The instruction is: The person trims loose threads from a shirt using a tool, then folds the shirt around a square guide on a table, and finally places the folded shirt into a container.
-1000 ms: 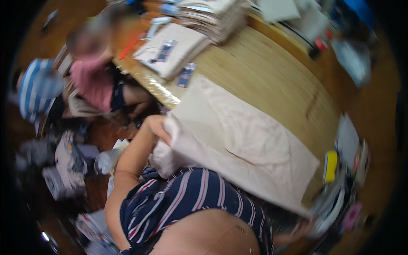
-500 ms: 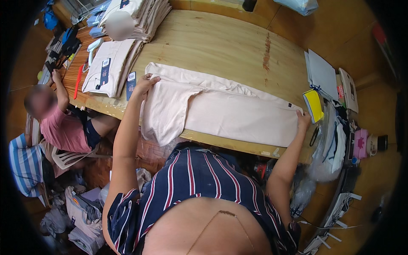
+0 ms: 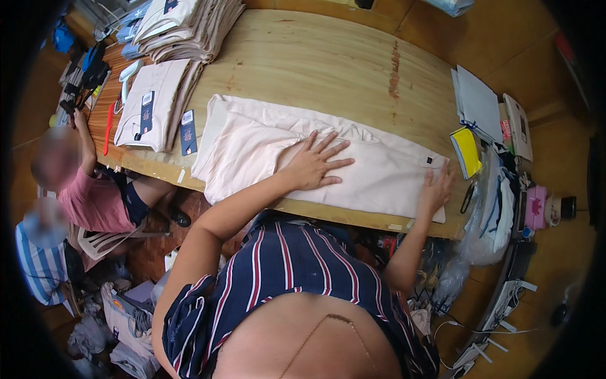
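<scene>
A cream garment (image 3: 372,174), folded into a long strip, lies along the near part of the wooden table. It has a small dark label near its right end and wrinkles along its far edge. My left hand (image 3: 315,163) rests flat on its middle, fingers spread. On the right end my right hand (image 3: 435,188) lies with its fingers stretched out, close to the dark label. The garment's left end is loose and reaches the table's near edge.
To the left are a folded cream garment (image 3: 151,107) with a dark tag, a loose dark tag (image 3: 188,132) and a tall garment stack (image 3: 189,31). A yellow packet (image 3: 466,153) and papers (image 3: 478,104) lie right. Two people sit left, one in a pink shirt (image 3: 95,202). The wooden table (image 3: 309,63) extends beyond.
My left hand has let go of the garment's far left corner and moved right onto its middle. My right hand has shifted from gripping the right edge to lying on top.
</scene>
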`<state>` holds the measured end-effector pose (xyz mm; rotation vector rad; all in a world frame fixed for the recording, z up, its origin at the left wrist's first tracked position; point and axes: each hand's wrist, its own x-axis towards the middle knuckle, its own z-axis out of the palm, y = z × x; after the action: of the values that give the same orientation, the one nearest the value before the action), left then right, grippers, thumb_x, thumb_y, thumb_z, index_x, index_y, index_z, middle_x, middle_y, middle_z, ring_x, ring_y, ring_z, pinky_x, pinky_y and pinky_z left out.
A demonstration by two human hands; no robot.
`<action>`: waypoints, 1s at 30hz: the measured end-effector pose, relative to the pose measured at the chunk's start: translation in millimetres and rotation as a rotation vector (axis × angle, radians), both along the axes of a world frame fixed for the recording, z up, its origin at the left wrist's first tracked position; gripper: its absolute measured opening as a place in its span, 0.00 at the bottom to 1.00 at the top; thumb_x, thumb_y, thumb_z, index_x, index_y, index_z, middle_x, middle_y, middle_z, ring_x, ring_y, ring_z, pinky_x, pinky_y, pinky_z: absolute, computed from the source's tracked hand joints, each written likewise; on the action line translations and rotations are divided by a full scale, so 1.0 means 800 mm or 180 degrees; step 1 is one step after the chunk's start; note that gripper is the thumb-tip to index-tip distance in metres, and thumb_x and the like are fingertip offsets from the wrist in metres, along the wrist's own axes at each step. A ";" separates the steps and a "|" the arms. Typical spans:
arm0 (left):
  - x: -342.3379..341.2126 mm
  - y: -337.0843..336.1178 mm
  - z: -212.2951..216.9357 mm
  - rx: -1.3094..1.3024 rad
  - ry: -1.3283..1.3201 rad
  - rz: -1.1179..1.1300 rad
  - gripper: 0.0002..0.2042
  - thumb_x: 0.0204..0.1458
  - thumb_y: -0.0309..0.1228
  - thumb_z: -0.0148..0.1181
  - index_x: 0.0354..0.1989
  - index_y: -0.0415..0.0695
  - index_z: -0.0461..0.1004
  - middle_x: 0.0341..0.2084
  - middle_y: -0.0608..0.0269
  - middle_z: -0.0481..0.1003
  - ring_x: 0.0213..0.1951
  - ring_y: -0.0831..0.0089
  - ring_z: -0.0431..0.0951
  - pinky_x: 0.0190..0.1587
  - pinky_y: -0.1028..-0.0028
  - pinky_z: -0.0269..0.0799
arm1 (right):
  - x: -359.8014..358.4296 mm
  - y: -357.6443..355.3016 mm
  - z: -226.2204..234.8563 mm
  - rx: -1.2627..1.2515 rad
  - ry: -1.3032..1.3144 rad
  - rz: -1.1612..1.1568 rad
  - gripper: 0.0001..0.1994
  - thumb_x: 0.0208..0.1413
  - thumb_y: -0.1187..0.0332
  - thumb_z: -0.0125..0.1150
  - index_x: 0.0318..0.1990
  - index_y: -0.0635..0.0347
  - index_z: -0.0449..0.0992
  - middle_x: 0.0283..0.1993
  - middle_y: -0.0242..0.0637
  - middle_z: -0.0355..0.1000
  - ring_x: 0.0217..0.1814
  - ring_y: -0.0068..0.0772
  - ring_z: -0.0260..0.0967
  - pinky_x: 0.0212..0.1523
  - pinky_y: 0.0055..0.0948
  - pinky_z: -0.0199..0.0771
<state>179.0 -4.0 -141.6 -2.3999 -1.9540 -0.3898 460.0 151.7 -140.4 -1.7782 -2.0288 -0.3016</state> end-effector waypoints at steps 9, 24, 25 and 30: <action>-0.005 0.035 -0.015 -0.0287 0.0109 -0.0010 0.24 0.50 0.54 0.37 0.57 0.67 0.54 0.61 0.67 0.46 0.62 0.57 0.40 0.58 0.47 0.34 | 0.081 0.028 0.009 -0.1062 0.0433 -0.1460 0.19 0.48 0.49 0.50 0.44 0.47 0.71 0.53 0.42 0.59 0.55 0.45 0.55 0.49 0.49 0.56; -0.015 0.029 -0.024 -0.0242 0.0038 -0.0145 0.26 0.50 0.56 0.33 0.58 0.66 0.51 0.62 0.63 0.42 0.62 0.55 0.37 0.58 0.46 0.30 | 0.066 -0.035 0.004 -0.0482 -0.0092 -0.1067 0.24 0.46 0.57 0.55 0.54 0.45 0.61 0.61 0.38 0.49 0.60 0.42 0.50 0.51 0.53 0.52; -0.012 0.029 -0.023 -0.0257 0.0005 -0.0161 0.26 0.50 0.56 0.33 0.58 0.66 0.52 0.62 0.63 0.42 0.62 0.55 0.37 0.58 0.45 0.29 | 0.056 -0.031 0.004 0.0392 0.0122 0.0260 0.27 0.49 0.57 0.53 0.58 0.42 0.55 0.63 0.38 0.45 0.63 0.43 0.45 0.55 0.49 0.50; -0.022 0.014 -0.019 0.0238 -0.0436 -0.0008 0.24 0.50 0.50 0.39 0.56 0.61 0.56 0.59 0.61 0.51 0.61 0.58 0.45 0.58 0.47 0.31 | 0.036 0.030 -0.039 -0.1112 -0.0748 0.0391 0.24 0.55 0.55 0.41 0.58 0.54 0.56 0.61 0.42 0.51 0.62 0.44 0.47 0.60 0.41 0.45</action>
<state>161.2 7.2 -157.0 -2.3887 -1.9506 -0.6317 489.2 175.5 -171.4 -1.8781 -2.4718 -0.1278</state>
